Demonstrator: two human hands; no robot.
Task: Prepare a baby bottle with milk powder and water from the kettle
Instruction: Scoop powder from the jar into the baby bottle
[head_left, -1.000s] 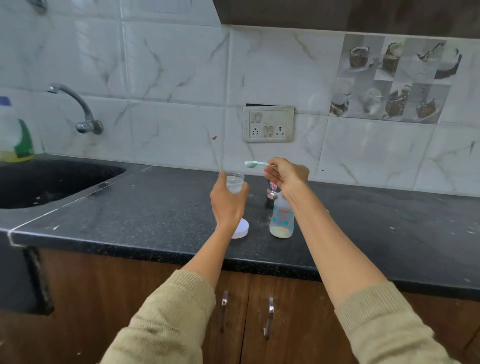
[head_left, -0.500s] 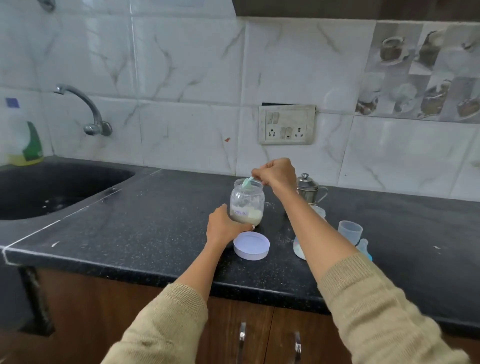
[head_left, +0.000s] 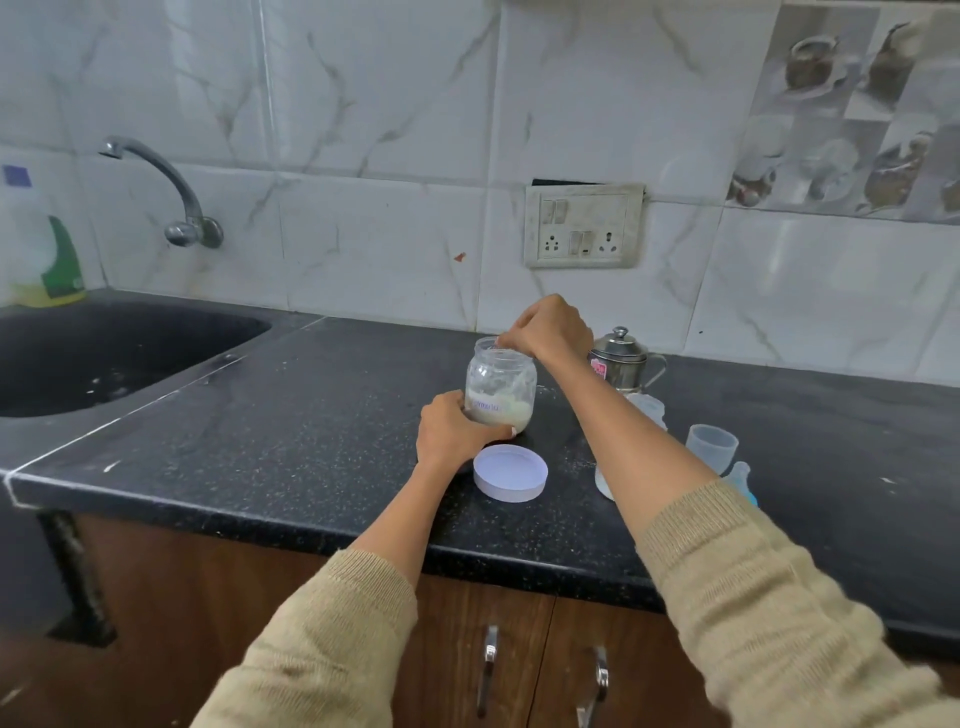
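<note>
A clear jar of milk powder (head_left: 501, 387) stands open on the black counter (head_left: 311, 426). My left hand (head_left: 452, 434) grips its lower side. My right hand (head_left: 548, 327) hovers over the jar's mouth, fingers closed on a scoop that reaches down inside; the scoop is barely visible. The jar's white lid (head_left: 510, 473) lies upturned in front. The baby bottle (head_left: 647, 410) stands behind my right forearm, mostly hidden. A small steel kettle (head_left: 621, 361) sits at the back. The bottle's clear cap (head_left: 711, 447) and its teat with a blue ring (head_left: 742, 480) lie to the right.
A dark sink (head_left: 104, 353) with a wall tap (head_left: 171, 192) is at the left, a dish-soap bottle (head_left: 44, 260) behind it. A switch socket (head_left: 584, 226) is on the tiled wall. Wooden cabinet doors (head_left: 519, 665) run below the counter edge.
A second ago my left hand held the jar up and my right hand held the scoop in the air. The jar now rests on the counter and the scoop has dipped into it.
</note>
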